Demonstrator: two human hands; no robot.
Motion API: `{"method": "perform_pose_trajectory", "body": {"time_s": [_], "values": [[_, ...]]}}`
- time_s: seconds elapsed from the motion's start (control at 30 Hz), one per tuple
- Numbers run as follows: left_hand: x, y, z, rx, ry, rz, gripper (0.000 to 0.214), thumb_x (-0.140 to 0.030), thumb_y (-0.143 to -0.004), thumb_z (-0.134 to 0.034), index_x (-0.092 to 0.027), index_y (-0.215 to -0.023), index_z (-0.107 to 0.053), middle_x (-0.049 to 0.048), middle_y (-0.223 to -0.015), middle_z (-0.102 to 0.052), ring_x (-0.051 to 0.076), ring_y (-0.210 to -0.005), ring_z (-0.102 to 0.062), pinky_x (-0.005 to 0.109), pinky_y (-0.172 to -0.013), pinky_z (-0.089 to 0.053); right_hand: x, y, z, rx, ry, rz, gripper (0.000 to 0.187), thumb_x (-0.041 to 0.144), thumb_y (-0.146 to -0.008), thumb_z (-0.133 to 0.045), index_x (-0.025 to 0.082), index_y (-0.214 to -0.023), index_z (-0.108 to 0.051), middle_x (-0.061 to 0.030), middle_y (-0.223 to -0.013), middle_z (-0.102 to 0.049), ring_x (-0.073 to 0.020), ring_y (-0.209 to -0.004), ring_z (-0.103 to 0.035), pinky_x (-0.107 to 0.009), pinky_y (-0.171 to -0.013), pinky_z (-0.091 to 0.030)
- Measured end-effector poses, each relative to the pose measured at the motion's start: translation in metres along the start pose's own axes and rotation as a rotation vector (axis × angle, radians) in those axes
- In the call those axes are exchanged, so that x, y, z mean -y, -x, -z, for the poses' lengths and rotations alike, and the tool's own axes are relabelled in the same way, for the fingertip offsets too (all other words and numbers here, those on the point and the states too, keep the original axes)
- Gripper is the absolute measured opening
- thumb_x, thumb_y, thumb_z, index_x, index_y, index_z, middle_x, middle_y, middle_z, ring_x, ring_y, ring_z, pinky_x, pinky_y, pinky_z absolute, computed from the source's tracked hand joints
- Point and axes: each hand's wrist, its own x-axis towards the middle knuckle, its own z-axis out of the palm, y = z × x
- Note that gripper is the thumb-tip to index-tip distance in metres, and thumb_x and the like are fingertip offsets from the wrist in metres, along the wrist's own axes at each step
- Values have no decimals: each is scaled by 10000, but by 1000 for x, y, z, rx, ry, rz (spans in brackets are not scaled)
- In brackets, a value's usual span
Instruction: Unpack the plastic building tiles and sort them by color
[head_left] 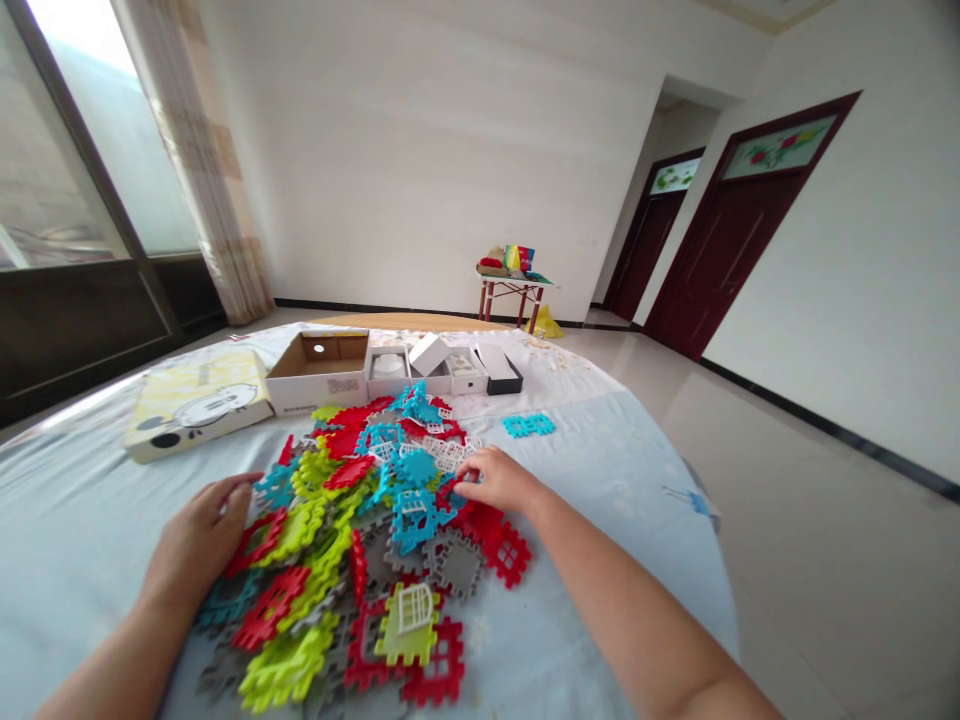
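Your two hands are at the sides of one big pile of toy pieces, which spreads from the middle of the frame down to the bottom edge. It mixes five colours: red, lime, blue, grey and white. The pieces overlap too much for you to count them all.

Your left hand, at lower left, has its fingers bent at the pile's left edge, beside red and blue pieces; you cannot tell whether it grips one. Your right hand, right of centre, curls its fingers over the pile's right edge, by red and blue pieces; its grip is hidden too.

Near the bottom centre, one white fence lies on one lime piece, with red pieces under it. One red window lies at the pile's right edge. Blue pieces lie apart from the pile, right of centre; they touch, so their number is unclear.

Behind the pile, left of centre, you have one yellow box, one large open box, and four small boxes: three white, one black. At upper right are two doors.
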Motion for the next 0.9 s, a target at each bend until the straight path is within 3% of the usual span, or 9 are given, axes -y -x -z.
{"method": "perform_pose_trajectory", "body": {"time_s": [0.13,0.23,0.33,0.43,0.57,0.77,0.9], "values": [[2,-4,-1,9,-9,42,454,-428,-825,-300,-205,-1082,-600,79,-1090,-620,229,-998,-568,315,-841,-427,-10,1,15,37,-178,-138,199,303,-709,-640,181,-864,-663,30,-614,-576,-90,-555,-495,-197,-531,-358],[-1,-3,1,20,-3,40,460,-429,-827,-302,-192,-1090,-596,90,-1113,-611,234,-1017,-559,318,-853,-420,-24,3,36,-83,-205,-189,205,323,-714,-634,167,-846,-643,23,-631,-591,-97,-573,-508,-201,-544,-373],[-4,0,4,10,0,19,450,-413,-819,-316,-180,-1076,-602,116,-1104,-615,242,-1016,-565,325,-847,-413,-39,8,52,-256,-67,-220,142,287,-725,-619,171,-805,-637,-4,-721,-635,-118,-649,-539,-227,-625,-402],[-4,1,4,8,-9,-30,443,-401,-811,-326,-188,-1098,-588,127,-1107,-611,243,-1029,-566,320,-834,-407,-54,18,61,-283,149,-245,76,210,-723,-605,195,-785,-644,-8,-769,-653,-147,-761,-555,-259,-730,-399],[-2,-3,1,34,-1,71,489,-445,-821,-286,-187,-1106,-589,111,-1109,-611,257,-1022,-561,333,-838,-420,-69,33,60,-138,271,-344,119,252,-687,-641,215,-800,-650,-4,-807,-648,-167,-843,-556,-270,-777,-392],[2,-7,1,59,-17,71,498,-442,-835,-267,-180,-1121,-579,94,-1118,-605,252,-1003,-561,337,-852,-421,-69,33,41,-227,311,-455,533,556,-654,-635,187,-1036,-596,-76,-977,-604,-206,-943,-543,-295,-813,-400],[21,-12,-10,-5,-55,43,446,-449,-818,-334,-210,-1078,-606,54,-1021,-649,224,-884,-601,297,-761,-458,-68,29,32,-138,327,-425,463,486,-669,-649,216,-1041,-594,-65,-1008,-590,-193,-963,-543,-270,-810,-401]]}}
